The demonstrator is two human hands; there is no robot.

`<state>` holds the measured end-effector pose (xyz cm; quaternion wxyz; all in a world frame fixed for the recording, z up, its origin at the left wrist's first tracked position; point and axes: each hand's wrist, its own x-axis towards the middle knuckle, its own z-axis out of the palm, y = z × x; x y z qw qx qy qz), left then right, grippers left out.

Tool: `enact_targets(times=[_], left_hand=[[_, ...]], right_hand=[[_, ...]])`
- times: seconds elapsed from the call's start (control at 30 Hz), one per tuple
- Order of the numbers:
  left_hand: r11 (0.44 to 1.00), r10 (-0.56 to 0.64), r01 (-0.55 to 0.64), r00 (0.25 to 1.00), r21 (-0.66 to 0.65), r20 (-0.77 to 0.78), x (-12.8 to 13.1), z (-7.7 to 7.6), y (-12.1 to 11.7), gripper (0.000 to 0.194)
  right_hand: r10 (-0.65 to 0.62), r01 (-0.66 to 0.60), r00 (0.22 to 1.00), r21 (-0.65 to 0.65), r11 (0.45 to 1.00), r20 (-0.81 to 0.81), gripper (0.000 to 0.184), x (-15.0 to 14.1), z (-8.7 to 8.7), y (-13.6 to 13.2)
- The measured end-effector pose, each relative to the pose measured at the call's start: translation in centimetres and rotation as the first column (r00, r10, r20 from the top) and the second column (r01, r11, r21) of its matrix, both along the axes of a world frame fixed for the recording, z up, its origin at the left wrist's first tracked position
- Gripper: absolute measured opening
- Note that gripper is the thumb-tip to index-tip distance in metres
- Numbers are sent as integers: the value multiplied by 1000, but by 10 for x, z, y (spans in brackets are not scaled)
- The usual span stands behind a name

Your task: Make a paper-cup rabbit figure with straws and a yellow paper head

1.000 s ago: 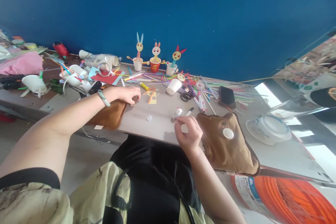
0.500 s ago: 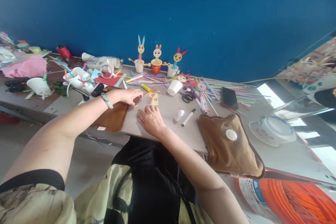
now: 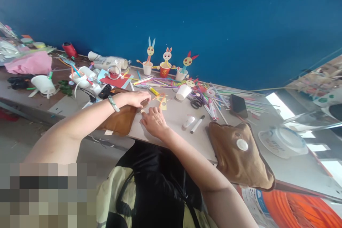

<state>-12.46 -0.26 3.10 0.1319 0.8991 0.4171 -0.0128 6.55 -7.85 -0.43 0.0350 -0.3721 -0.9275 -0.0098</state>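
Observation:
My left hand [image 3: 139, 99], bracelet on the wrist, is closed around a small clear, brownish thing [image 3: 145, 104]; its kind I cannot make out. Close to it, low over the table edge, my right hand [image 3: 155, 122] has its fingers curled, with a small pale disc [image 3: 142, 111] at the thumb and fingertips. Just beyond lies a pale yellow card with round holes [image 3: 164, 104], with thin orange strips on it. A yellow glue stick or marker [image 3: 153, 91] lies farther back. Under my left forearm is a brown cushion-like pouch [image 3: 121, 123].
Three rabbit figures in paper cups, one a red cup [image 3: 165, 69], stand along the blue wall. A tipped white cup [image 3: 183, 92], scissors [image 3: 196, 104], a small white bottle [image 3: 188, 121], a black-capped marker [image 3: 197, 124], a phone [image 3: 238, 105] and a brown hot-water bag [image 3: 240, 155] lie right.
The view has shifted slightly, so the table appears farther right. A pale disc now shows at my right thumb and fingertips, and my two hands are closer together.

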Motion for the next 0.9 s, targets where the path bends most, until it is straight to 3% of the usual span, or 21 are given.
enact_targets(times=[0.17,0.27,0.37,0.5,0.6,0.77,0.9], left_hand=[[993,-2,-8,997,120,83,-3,7,-23,15],[989,11,-33,989,147,148,0,11,-57,9],[976,106,-153,955,153,276,6,11,-105,14],[948,259,-317,819,28,512,15,-4,-165,11],[919,351,-384,693,-90,630,24,-23,-193,10],[854,472,-477,544,-206,694,43,-47,-205,9],[805,522,-536,435,-255,734,56,-50,-203,9]], right_hand=[[60,-60,998,6,998,-36,41,13,4,-29],[91,-89,992,23,996,-93,41,25,-1,-49],[117,-109,980,58,992,-163,47,38,-14,-67],[173,-138,949,145,980,-263,38,57,-39,-84],[206,-140,924,216,966,-323,30,69,-55,-90],[218,-129,882,231,964,-417,23,76,-66,-89],[107,-48,830,120,992,-548,17,74,-57,-90]])
